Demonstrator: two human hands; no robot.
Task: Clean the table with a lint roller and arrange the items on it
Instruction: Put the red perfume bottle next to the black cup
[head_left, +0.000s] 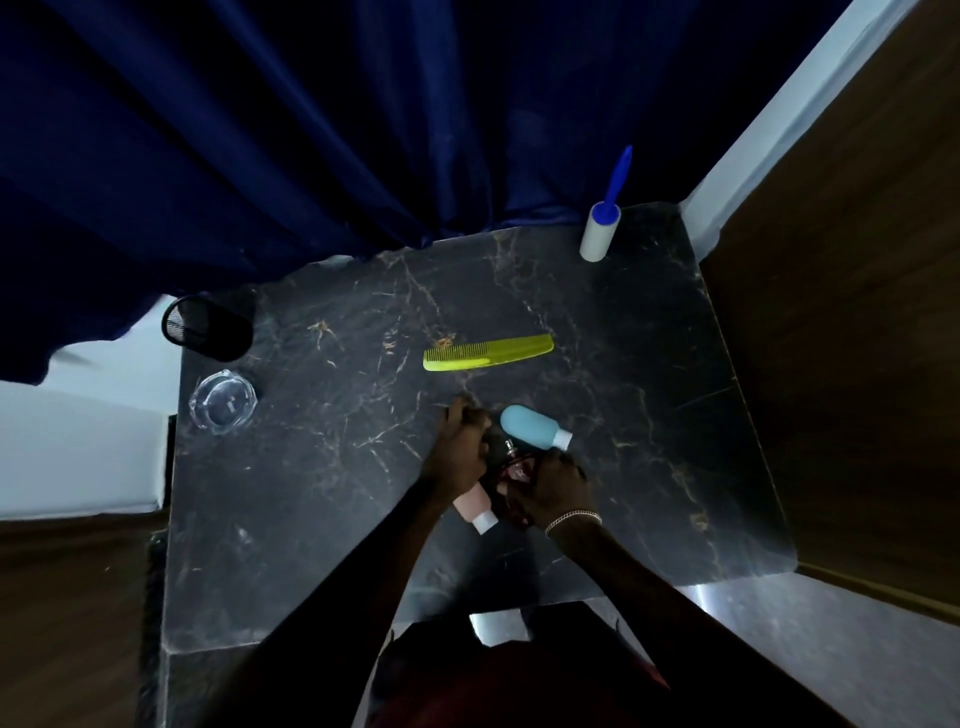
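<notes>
Both forearms reach in from the near edge and meet over the middle of the dark marbled worktop (322, 467), slightly toward the near side. Left hand (460, 449) lies knuckles-up with fingers curled around a pink bottle (470, 506), whose white cap pokes out below the wrist toward the near edge. Right hand (550, 486), a chain bracelet (574, 519) at the wrist, is closed on a small dark red bottle (514, 465) held between the two hands; exact finger contact is hard to read in the dim light. A blue bottle (532, 426) lies on its side just beyond the right hand, touching or nearly touching the red one, white cap pointing right. A yellow-green comb (488, 353) lies flat near the centre, beyond the hands and apart from them. The lint roller (602, 228) stands at the far right corner, blue handle up. At the far left corner sits a black mesh cup (208, 327); a clear glass dish (224, 402) rests beside the left edge, just nearer. The left half and the right side of the worktop are open. A blue curtain (311, 130) overhangs the far edge; a wooden panel (857, 312) borders the right edge.
</notes>
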